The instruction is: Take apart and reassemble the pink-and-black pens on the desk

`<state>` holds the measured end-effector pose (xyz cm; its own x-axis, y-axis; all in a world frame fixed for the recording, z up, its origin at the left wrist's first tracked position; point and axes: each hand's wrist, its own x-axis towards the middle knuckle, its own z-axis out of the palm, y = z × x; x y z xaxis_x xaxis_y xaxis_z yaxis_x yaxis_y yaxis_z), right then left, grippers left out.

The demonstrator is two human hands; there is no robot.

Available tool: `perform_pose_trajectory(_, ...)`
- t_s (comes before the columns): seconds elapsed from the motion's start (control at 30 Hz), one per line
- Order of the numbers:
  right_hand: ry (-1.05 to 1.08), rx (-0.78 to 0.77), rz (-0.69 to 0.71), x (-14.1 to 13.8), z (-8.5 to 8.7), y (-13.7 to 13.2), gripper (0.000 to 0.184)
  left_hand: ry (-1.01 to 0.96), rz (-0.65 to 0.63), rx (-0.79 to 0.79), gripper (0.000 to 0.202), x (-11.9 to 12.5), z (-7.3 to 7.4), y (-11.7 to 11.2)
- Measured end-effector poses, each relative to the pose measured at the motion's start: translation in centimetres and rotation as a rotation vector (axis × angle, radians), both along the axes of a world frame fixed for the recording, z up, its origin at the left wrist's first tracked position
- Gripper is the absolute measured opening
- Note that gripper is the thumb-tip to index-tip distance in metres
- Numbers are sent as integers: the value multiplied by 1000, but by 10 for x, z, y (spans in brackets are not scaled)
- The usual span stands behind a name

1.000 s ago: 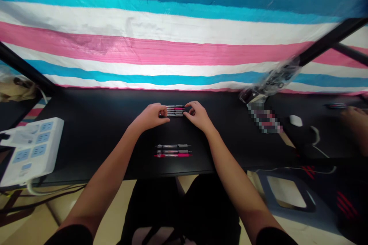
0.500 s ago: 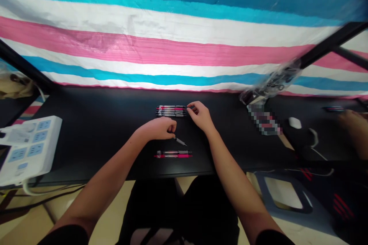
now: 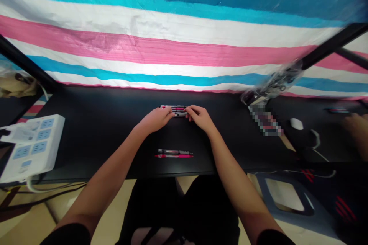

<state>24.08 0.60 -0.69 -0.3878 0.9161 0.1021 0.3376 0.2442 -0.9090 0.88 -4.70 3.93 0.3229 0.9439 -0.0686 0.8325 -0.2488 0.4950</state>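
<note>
A row of several pens (image 3: 177,107) lies side by side toward the back of the black table. My left hand (image 3: 155,120) is closed on the left part of a grey-gripped pen (image 3: 179,114) at the near side of that row, covering the row's left portion. My right hand (image 3: 202,117) is at the right end, its thumb and forefinger closed around the tip of the same pen. Closer to me, a black pen (image 3: 174,152) and a red pen (image 3: 174,156) lie parallel, apart from both hands.
A white power strip (image 3: 43,149) with a plug in it occupies the left. Clear plastic packaging (image 3: 274,84) and a pixelated item (image 3: 266,120) lie to the right. Farther right are a white mouse (image 3: 296,124) and another person's blurred hand (image 3: 358,128). Striped sheeting (image 3: 172,51) hangs behind.
My left hand has moved away from me, carrying the grey-gripped pen from the middle of the table to the row. My right hand's fingers have closed onto its tip.
</note>
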Motion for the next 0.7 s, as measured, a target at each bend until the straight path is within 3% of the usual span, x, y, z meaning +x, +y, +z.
perform_pose_trajectory(0.1,37,-121,104,-4,4,-5,52,0,34,41,29,-4,2,1)
perform_pose_trajectory(0.2,52,-168,115,-8,8,-7,51,-1,-1,25,29,-5,0,1)
perform_pose_trajectory(0.43,189,-169,133,-9,5,-6,35,-69,-48,9,37,-8,-4,3)
perform_pose_trajectory(0.57,262,-191,164,-9,3,-5,40,-54,-63,61,33,-11,-7,5)
perform_pose_trajectory(0.7,170,-198,131,-8,2,-3,37,-44,-38,91,27,-11,-10,5)
